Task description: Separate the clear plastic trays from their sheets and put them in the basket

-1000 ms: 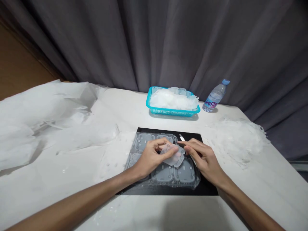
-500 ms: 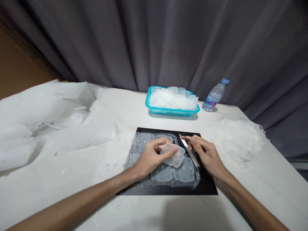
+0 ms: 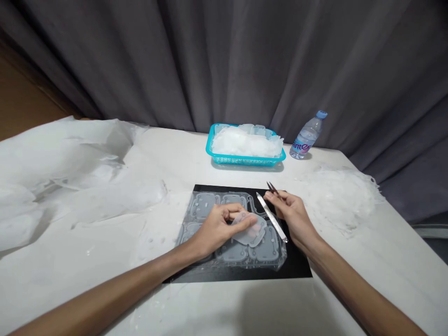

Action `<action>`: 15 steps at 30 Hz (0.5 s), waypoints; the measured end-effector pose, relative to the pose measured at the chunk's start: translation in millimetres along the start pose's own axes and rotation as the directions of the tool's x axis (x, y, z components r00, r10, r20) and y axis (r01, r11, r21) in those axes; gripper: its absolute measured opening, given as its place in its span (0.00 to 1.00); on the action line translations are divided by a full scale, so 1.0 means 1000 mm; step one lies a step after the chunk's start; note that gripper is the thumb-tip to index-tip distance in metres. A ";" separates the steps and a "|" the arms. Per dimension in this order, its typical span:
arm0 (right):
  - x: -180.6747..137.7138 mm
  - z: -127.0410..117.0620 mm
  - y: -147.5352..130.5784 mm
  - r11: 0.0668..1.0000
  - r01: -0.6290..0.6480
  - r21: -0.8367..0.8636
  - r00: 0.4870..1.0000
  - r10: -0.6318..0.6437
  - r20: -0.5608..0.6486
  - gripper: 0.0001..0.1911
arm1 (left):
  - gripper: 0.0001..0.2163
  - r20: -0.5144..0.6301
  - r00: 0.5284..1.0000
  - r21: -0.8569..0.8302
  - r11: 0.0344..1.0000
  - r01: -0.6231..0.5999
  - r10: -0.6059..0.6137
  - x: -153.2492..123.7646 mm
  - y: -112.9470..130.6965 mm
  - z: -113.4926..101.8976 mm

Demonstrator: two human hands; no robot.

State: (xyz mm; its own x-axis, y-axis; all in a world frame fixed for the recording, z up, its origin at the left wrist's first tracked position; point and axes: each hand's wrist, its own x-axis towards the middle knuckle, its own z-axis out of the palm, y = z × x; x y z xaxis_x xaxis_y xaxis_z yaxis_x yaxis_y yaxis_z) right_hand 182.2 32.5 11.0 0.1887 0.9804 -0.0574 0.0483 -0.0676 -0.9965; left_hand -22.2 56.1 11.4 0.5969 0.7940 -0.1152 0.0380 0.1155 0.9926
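My left hand [image 3: 222, 228] pinches a small translucent plastic piece [image 3: 250, 237] with rounded edges between thumb and fingers. It is held above a clear plastic sheet [image 3: 233, 254] moulded into several rounded panels. In my right hand [image 3: 292, 212] is a pair of dark tweezers [image 3: 272, 187], their two pointed tips apart and aimed up and to the left. Between my hands a slim silver tool [image 3: 271, 217] with a pointed end lies slantwise; its exact kind is unclear. Sheet and tool rest on a black mat [image 3: 294, 268].
A turquoise basket [image 3: 250, 161] heaped with translucent pieces stands at the back. Right of it is a water bottle [image 3: 308, 136]. A pile of clear plastic scraps [image 3: 346, 198] lies at the right, and large white plastic wrapping [image 3: 70, 163] covers the table's left side.
My right hand has turned the tweezers so that their tips point upward and show apart. My left hand still holds the plastic piece, now tilted slightly differently. The whole view has shifted a little.
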 end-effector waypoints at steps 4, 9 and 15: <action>0.028 -0.026 0.009 0.905 0.177 -0.386 0.974 -0.217 -0.062 0.22 | 0.13 0.007 1.000 -0.008 1.000 0.001 -0.001 -0.001 0.000 0.000; 0.060 -0.044 0.028 0.777 0.172 -0.605 0.948 -0.298 -0.115 0.21 | 0.12 0.002 1.000 -0.012 1.000 -0.010 0.010 0.000 0.002 0.000; 0.065 -0.050 0.041 0.593 0.228 -0.773 0.909 -0.413 -0.049 0.20 | 0.11 -0.003 0.999 -0.007 0.999 -0.032 0.032 0.000 0.005 0.001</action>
State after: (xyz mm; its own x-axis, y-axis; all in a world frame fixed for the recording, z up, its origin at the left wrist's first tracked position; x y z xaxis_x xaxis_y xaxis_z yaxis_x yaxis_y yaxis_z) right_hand 245.5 84.0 -30.5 0.1994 0.9103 0.3628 0.8294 0.0403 -0.5572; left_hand -21.5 56.2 16.3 0.5952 0.7993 -0.0835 0.0136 0.0938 0.9955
